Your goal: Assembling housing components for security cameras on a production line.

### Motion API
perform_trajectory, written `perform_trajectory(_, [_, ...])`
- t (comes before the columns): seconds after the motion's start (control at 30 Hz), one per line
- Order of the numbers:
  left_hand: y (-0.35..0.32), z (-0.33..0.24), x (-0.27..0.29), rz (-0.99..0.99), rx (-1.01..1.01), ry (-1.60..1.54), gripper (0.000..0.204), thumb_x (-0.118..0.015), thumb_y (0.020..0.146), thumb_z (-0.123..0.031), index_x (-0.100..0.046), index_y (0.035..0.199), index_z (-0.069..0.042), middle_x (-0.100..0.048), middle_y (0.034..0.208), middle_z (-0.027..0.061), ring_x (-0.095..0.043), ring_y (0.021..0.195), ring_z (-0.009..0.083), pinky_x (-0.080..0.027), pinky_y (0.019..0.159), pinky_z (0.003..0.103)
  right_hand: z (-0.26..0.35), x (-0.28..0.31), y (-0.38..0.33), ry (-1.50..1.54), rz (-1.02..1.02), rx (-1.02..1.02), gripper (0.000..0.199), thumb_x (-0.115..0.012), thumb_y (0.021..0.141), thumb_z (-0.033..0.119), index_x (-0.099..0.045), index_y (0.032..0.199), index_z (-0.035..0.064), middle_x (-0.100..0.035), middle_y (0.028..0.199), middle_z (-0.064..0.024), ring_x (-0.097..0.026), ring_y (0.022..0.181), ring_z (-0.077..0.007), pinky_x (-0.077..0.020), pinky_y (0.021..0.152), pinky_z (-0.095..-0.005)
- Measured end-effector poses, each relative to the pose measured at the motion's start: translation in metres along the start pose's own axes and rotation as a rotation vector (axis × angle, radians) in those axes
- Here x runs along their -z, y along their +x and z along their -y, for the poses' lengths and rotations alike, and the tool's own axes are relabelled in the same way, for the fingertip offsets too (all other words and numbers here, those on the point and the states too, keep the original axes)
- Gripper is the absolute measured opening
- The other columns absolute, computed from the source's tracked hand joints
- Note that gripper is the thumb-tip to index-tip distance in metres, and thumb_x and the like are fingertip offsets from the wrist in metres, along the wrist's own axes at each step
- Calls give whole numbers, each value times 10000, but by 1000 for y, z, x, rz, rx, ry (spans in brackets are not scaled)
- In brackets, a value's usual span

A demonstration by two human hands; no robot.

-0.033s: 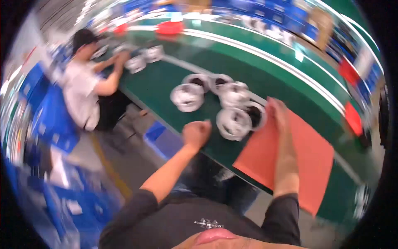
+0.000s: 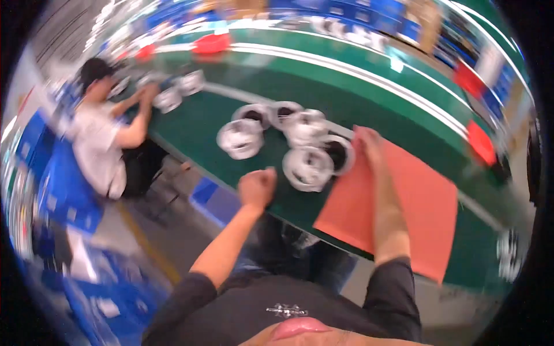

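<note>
**Green workbench [image 2: 196, 132]: layout of parts**

The workbench runs diagonally from far left to near right, with a grey strip [image 2: 231, 92] along its length toward the far side. A co-worker [image 2: 101, 132] is seated at the near edge, left portion, arms extended toward further white parts.

The red sheet [image 2: 424, 213] lies on the right portion of the workbench. Its near-left corner meets the near edge; its far-left corner points toward the grey strip. A blue bin [image 2: 216, 199] is located below the near edge, left of the operator.

White ring-shaped parts [image 2: 240, 144] form a group left of the sheet, between the near edge and the grey strip. The rightmost, a dark-centred ring [image 2: 350, 158], is just beside the sheet.

The right hand [image 2: 367, 138] is over the sheet's far-left corner, its forearm crossing above the sheet. The dark-centred ring is immediately to its left. Motion blur conceals the fingers; whether they pinch the sheet or rest flat cannot be determined.

The left hand [image 2: 258, 187] is above the near edge, apart from the sheet, with the ring group beyond it. Its fingers appear curled; whether they pinch anything cannot be determined.
</note>
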State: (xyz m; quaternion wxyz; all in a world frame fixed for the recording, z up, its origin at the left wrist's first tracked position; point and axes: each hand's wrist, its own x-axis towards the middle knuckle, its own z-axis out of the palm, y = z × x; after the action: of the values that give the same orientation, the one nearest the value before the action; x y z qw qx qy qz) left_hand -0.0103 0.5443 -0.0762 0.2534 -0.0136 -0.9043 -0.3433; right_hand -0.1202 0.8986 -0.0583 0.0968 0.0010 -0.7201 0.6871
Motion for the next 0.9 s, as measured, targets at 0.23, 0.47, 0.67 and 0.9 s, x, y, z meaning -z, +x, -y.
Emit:
perform_trajectory(0.23, [2,-13,-17,-36,-205,-75,438,-564,938,-232,-492,566,-11,-474,577,191,-508,544,371,-345,512,462,-35,24,-9,-223,-203,203,245,-616,938,195,-639,1130,44,-666,964,-68,-611,835,-140,-501,756,-308])
perform_trajectory(0.47, [-4,1,-13,51,-121,36,417,-555,943,-232,-519,600,3,-500,599,204,-513,555,378,-363,530,461,-28,6,-12,-210,-224,253,247,-645,919,200,-657,1080,13,-670,1112,-121,-631,924,-177,-510,845,-320])
perform_trajectory(0.67, [3,-4,-16,229,-86,170,325,-597,897,-241,-631,688,6,-601,703,241,-592,668,428,-428,589,491,-13,6,-14,-178,-168,229,243,-649,925,201,-644,1076,10,-635,859,-38,-598,790,-128,-503,740,-302])
perform_trajectory(0.9, [4,1,-17,251,-202,295,273,-581,843,-217,-651,650,-38,-630,709,209,-617,664,413,-469,606,505,-23,5,-11,-376,-271,244,300,-617,953,272,-648,1121,26,-674,1024,-92,-625,963,-203,-492,872,-338])
